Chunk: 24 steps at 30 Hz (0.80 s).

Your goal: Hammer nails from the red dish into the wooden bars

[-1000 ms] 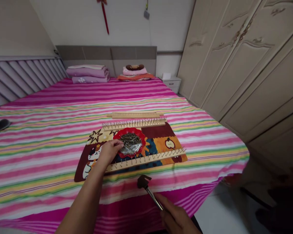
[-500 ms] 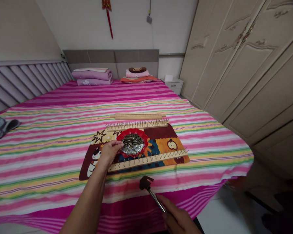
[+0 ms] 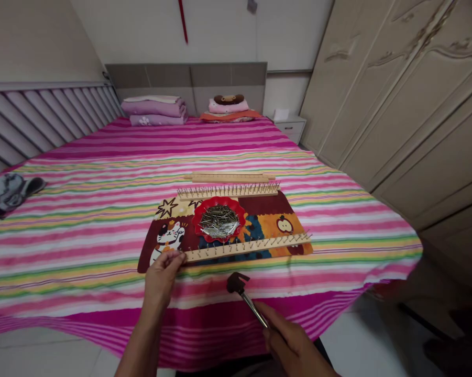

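My left hand (image 3: 163, 271) is at the left end of the near wooden strip (image 3: 241, 248), fingers pinched together. Whatever they hold, if anything, is too small to make out. Nails stand in a row along that strip, some of them leaning. My right hand (image 3: 285, 335) is closed round the handle of a claw hammer (image 3: 238, 284), its dark head just in front of the strip. Behind the strip a red scalloped bowl (image 3: 197, 220) holds many loose nails (image 3: 219, 220). All this lies around a patterned mat (image 3: 251, 198) with a cat and an apple on it.
Beyond the bowl lies a second wooden strip (image 3: 228, 195) thick with upright nails, and past it more wooden strips (image 3: 231, 178). They rest on a striped bed sheet (image 3: 82, 209). Grey cloth (image 3: 8, 193) lies at the left; a wardrobe (image 3: 377, 104) stands at the right.
My left hand has moved from the bowl's left rim, toward me, to the left end of the near strip. My right hand keeps the hammer in about the same place.
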{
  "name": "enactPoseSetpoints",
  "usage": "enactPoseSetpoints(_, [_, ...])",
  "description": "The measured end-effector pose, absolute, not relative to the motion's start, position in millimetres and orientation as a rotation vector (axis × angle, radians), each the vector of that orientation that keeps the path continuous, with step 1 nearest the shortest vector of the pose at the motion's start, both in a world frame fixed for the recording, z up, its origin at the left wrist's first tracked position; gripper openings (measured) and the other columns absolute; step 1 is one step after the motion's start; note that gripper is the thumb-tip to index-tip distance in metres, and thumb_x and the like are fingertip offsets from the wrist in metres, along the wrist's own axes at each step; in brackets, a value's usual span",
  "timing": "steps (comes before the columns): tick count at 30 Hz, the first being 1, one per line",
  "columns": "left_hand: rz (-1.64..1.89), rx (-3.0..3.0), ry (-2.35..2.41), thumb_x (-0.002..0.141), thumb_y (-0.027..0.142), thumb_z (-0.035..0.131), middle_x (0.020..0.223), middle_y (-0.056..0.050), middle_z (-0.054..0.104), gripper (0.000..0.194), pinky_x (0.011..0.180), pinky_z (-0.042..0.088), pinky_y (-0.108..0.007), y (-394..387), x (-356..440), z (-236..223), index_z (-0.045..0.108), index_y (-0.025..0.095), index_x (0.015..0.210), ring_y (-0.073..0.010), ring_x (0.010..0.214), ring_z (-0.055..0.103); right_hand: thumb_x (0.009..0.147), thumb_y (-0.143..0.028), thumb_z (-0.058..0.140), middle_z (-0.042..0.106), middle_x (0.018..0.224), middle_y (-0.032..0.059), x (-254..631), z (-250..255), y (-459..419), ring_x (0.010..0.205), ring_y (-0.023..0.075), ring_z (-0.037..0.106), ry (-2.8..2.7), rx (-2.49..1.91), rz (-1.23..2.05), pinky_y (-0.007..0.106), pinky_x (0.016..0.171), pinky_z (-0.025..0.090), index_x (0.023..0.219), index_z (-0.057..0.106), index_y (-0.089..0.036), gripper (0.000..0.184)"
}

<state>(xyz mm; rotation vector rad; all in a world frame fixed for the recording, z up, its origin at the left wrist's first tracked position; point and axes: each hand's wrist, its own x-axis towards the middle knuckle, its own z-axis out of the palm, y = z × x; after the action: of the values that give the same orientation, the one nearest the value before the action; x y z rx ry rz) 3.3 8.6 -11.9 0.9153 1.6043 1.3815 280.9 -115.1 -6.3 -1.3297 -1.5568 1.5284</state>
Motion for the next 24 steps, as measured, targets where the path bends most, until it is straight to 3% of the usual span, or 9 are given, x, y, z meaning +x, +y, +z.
enactPoseSetpoints(6, [1.303,1.034,1.725,0.057,0.048,0.068,0.060,0.002,0.063,0.035,0.055,0.043,-0.023,10,9,-32,0.064,0.018,0.074,-0.0117,0.057,0.055,0.089,-0.038,0.046,0.057,0.073,-0.0006,275,-8,-118,0.061,0.0144,0.049,-1.495,-1.367,1.482,0.026,0.065,0.045,0.132,0.052,-0.024,0.045])
enactPoseSetpoints(12, [1.217,1.142,1.868,0.063,0.049,0.064,0.065,0.002,0.066,0.030,0.061,0.045,-0.025,4,10,-34,0.066,0.021,0.075,-0.0143,0.063,0.058,0.091,-0.029,0.043,0.056,0.071,-0.0013,277,-11,-118,0.060,0.0135,0.048,-1.511,-1.358,1.474,0.026,0.062,0.044,0.135,0.048,-0.022,0.045])
enactPoseSetpoints(19, [1.215,1.319,1.951,0.068,0.045,0.059,0.078,0.000,0.071,0.024,0.071,0.048,-0.026,-1,16,-38,0.066,0.024,0.077,-0.0174,0.076,0.063,0.091,-0.022,0.043,0.062,0.080,0.0008,263,16,-99,0.077,0.0170,0.058,-1.645,-1.276,1.407,0.029,0.076,0.047,0.135,0.048,-0.026,0.044])
enactPoseSetpoints(24, [1.209,1.482,1.963,0.072,0.040,0.054,0.086,-0.003,0.071,0.022,0.076,0.047,-0.028,0,21,-40,0.066,0.023,0.080,-0.0183,0.082,0.063,0.092,-0.018,0.039,0.051,0.063,-0.0044,234,34,-73,0.057,0.0125,0.048,-1.696,-1.247,1.355,0.024,0.058,0.043,0.134,0.047,-0.027,0.044])
